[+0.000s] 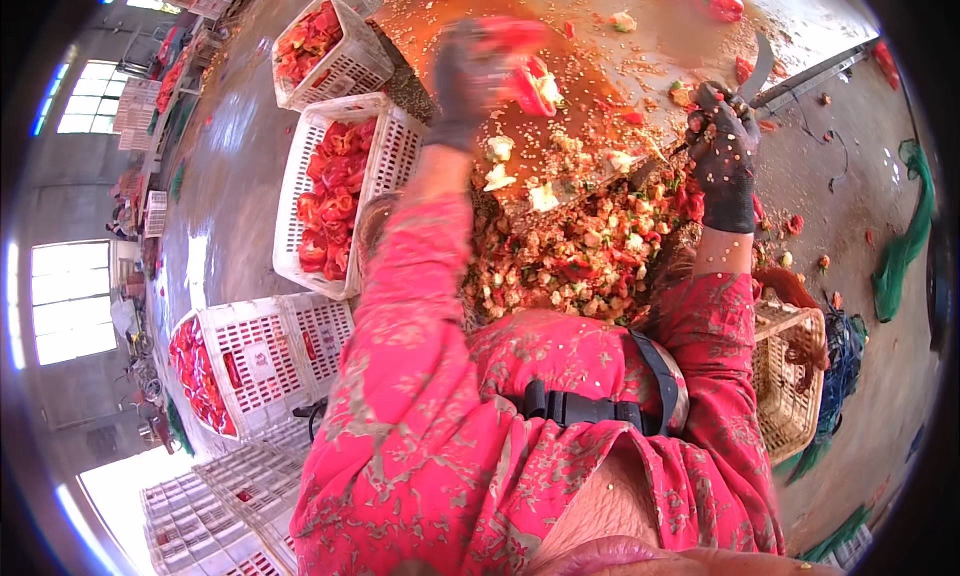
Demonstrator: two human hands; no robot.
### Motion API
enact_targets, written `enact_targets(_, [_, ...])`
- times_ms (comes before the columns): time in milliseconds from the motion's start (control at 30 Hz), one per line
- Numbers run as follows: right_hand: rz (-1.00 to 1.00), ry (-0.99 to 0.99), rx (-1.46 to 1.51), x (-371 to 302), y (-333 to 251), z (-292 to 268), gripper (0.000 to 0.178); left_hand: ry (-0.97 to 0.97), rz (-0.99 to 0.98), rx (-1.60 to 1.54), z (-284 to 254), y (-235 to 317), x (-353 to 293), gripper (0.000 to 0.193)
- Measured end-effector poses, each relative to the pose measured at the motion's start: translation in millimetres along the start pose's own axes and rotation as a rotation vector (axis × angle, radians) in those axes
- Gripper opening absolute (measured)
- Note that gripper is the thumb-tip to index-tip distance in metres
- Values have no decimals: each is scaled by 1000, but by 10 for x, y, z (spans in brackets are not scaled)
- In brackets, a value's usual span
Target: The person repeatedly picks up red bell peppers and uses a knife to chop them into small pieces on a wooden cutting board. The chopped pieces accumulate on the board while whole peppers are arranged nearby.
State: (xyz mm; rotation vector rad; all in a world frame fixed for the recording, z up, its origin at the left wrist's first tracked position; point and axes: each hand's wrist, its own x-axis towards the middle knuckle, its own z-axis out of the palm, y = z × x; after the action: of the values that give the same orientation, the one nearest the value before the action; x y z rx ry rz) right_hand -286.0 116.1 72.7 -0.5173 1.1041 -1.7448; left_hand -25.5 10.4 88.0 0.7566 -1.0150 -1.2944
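My left hand (465, 88), in a dark glove, is smeared by motion over the wet, seed-strewn work surface (590, 66). A blurred red pepper (512, 36) is at its fingers, and a cut red pepper (537, 88) with its pale core showing lies just beside it. In my right hand (722, 141), gloved and dotted with seeds, is a knife with a curved blade (765, 66) pointing up and away. Between my arms, at the near edge of the surface, is a heap of pepper cores and seeds (580, 266). Loose pale cores (543, 196) lie beyond it.
To my left stand white crates of red peppers (290, 236), (350, 71), and another crate (265, 361) is tipped toward the left. A yellowish crate (790, 416) is by my right elbow. Green netting (905, 236) lies on the floor at right. Whole peppers (718, 1) rest at the far edge.
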Motion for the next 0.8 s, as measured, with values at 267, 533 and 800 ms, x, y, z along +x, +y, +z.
enact_targets(267, [5,-98,103,27,269,230,13,-28,483,1632,-1536,787,-50,46])
enact_targets(533, [32,-196,-136,3,476,318,18,-228,357,1297,-568,-941,383,31])
enact_targets(800, [83,-267,-16,10,598,337,22,-45,97,624,-125,-541,-184,22])
